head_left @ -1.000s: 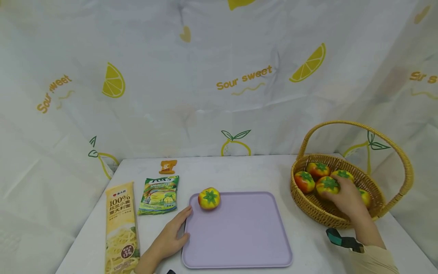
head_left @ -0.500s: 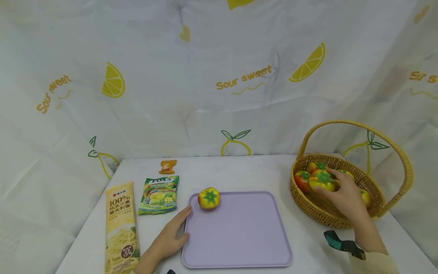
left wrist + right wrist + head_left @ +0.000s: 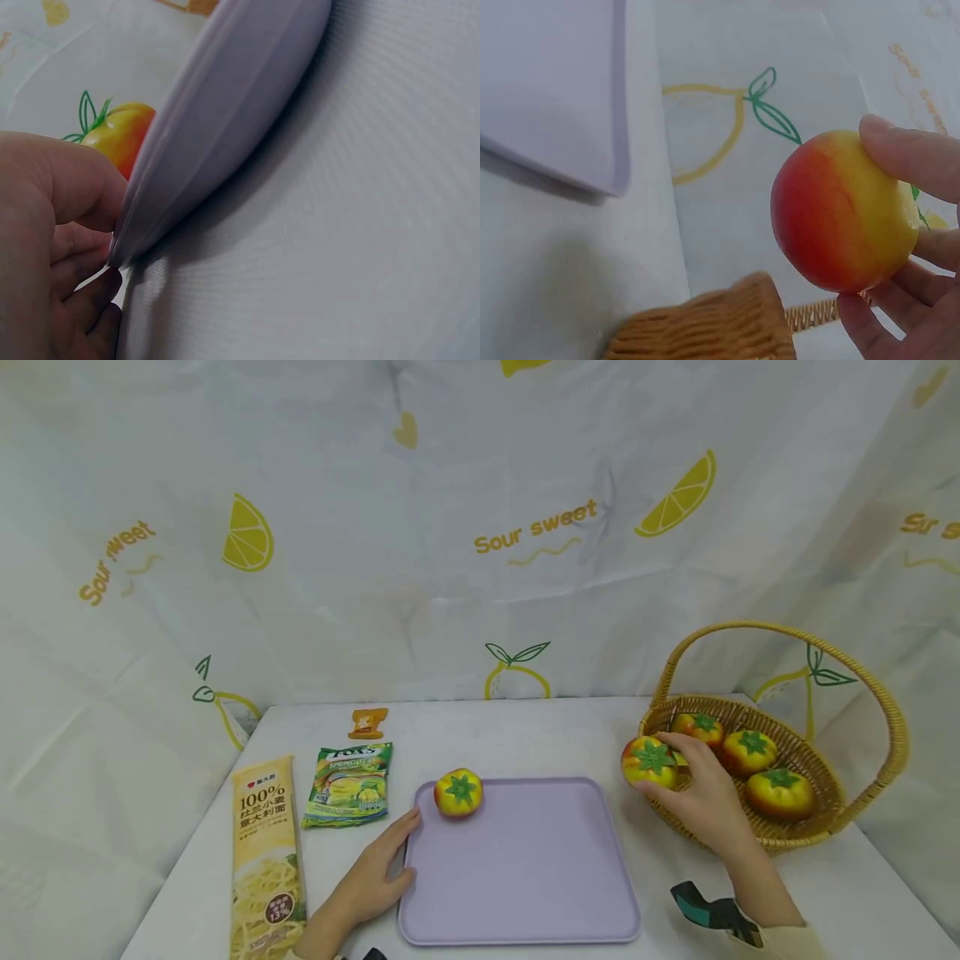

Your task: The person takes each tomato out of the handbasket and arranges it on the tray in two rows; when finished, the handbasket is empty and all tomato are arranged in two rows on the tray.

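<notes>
My right hand (image 3: 701, 793) grips a red-and-yellow tomato (image 3: 648, 760) with a green leafy top, thumb on one side and fingers on the other. It is held over the left rim of the wicker basket (image 3: 821, 768). Several similar tomatoes (image 3: 780, 793) lie in that basket, one partly hidden by the hand. My left hand (image 3: 371, 877) rests against the left edge of the lilac tray (image 3: 525, 868), its fingers touching the rim. Another tomato (image 3: 458, 792) sits in the tray's far left corner. In the right wrist view, the held tomato (image 3: 840, 214) shows its smooth side.
Left of the tray lie a long noodle packet (image 3: 266, 860), a green Fox's candy bag (image 3: 348, 785) and a small orange-brown wrapped packet (image 3: 368, 723). The basket's tall handle (image 3: 780, 631) arches over it. A lemon-printed cloth (image 3: 450, 610) hangs behind the table.
My right hand has lifted a tomato from among the others and carried it left, to the basket's left rim. The left hand, tray and tray tomato stay put.
</notes>
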{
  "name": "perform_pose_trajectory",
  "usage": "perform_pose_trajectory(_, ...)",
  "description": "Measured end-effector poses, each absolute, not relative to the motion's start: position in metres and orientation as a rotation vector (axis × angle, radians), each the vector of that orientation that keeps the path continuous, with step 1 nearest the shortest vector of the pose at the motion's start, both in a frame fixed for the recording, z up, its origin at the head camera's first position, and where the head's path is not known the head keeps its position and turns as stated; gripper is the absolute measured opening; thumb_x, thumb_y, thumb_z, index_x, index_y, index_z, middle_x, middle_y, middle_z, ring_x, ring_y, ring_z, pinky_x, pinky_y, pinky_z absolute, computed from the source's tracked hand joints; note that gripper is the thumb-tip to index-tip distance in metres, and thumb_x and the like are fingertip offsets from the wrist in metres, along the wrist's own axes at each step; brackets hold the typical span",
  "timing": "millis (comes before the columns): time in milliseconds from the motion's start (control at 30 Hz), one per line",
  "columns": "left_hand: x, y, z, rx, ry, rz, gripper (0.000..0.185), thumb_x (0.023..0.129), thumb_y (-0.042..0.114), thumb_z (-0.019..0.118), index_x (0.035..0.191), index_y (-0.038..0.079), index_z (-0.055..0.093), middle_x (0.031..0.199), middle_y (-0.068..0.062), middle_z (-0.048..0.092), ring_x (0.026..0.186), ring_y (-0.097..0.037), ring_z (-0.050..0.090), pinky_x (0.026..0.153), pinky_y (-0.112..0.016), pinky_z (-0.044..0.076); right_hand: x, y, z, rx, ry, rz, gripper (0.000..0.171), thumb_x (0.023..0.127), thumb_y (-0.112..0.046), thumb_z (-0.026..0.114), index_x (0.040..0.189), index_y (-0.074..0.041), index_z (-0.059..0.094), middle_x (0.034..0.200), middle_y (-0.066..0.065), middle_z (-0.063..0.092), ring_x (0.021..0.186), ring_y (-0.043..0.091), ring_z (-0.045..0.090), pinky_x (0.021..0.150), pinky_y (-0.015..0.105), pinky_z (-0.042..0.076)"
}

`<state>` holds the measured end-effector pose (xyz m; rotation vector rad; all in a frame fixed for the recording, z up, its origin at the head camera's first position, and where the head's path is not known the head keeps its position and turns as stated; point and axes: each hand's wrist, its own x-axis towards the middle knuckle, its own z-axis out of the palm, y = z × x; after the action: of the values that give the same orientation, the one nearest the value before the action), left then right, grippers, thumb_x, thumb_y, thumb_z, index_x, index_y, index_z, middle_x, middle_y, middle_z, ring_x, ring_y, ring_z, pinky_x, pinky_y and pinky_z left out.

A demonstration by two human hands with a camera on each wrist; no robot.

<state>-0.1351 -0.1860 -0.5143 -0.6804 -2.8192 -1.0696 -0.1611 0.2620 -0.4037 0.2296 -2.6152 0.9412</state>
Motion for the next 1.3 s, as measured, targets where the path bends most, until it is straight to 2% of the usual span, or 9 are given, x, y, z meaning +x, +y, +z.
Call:
perform_pose_trajectory(33,-0.135,-0.186,-0.514,-0.68,-2.818,-1.069,0.069,0.078,0.012,0.064,0.143,0.008,0.042,0.151,-0.002,0.037,0.139,-0.019,0.035,0.113,-0.043,0.033,-0.162,0.257,-0.405,0.244,-2.612,0.944,0.069,0.075,-0.026,0.08,0.131,-0.003,0.048,0.127,0.019,0.049,0.106,0.032,0.05,0.082,0.04,0.048)
perform_pose_trajectory(167,-0.135,-0.186,-0.514,-0.686,-2.809,-1.068,0.068,0.078,0.012,0.064,0.142,0.007,0.042,0.151,-0.003,0.038,0.139,-0.02,0.036,0.113,-0.044,0.033,-0.166,0.238,-0.415,0.279,-2.625,0.957,0.069,0.073,-0.027,0.081,0.13,-0.004,0.05,0.123,0.016,0.052,0.102,0.027,0.052,0.079,0.033,0.051)
perform_pose_trajectory(333,-0.136,-0.186,-0.516,-0.692,-2.812,-1.057,0.069,0.078,0.012,0.064,0.143,0.007,0.041,0.151,-0.002,0.037,0.139,-0.019,0.035,0.113,-0.043,0.033,-0.172,0.219,-0.429,0.329,-2.613,1.052,0.069,0.071,-0.024,0.083,0.128,-0.001,0.052,0.122,0.015,0.055,0.105,0.027,0.053,0.08,0.043,0.054)
perform_pose_trajectory(600,-0.136,-0.186,-0.515,-0.668,-2.842,-1.076,0.069,0.078,0.012,0.063,0.143,0.008,0.041,0.152,-0.002,0.037,0.139,-0.02,0.035,0.113,-0.044,0.032,-0.18,0.189,-0.448,0.396,-2.626,1.192,0.067,0.072,-0.028,0.082,0.128,-0.004,0.053,0.124,0.013,0.056,0.11,0.027,0.054,0.081,0.031,0.055)
perform_pose_trajectory(1033,-0.135,-0.185,-0.513,-0.662,-2.84,-1.069,0.069,0.078,0.012,0.063,0.143,0.007,0.041,0.152,-0.002,0.037,0.139,-0.02,0.035,0.113,-0.044,0.032,-0.189,0.143,-0.461,0.494,-2.694,1.262,0.07,0.071,-0.031,0.082,0.129,-0.006,0.053,0.128,0.009,0.056,0.108,0.022,0.057,0.087,0.039,0.055)
perform_pose_trajectory(1300,-0.135,-0.185,-0.515,-0.664,-2.843,-1.068,0.069,0.078,0.012,0.063,0.143,0.008,0.041,0.152,-0.002,0.037,0.139,-0.02,0.035,0.113,-0.045,0.033,-0.194,0.13,-0.465,0.52,-2.735,1.333,0.071,0.073,-0.027,0.081,0.132,-0.002,0.051,0.131,0.01,0.054,0.11,0.023,0.056,0.092,0.042,0.053)
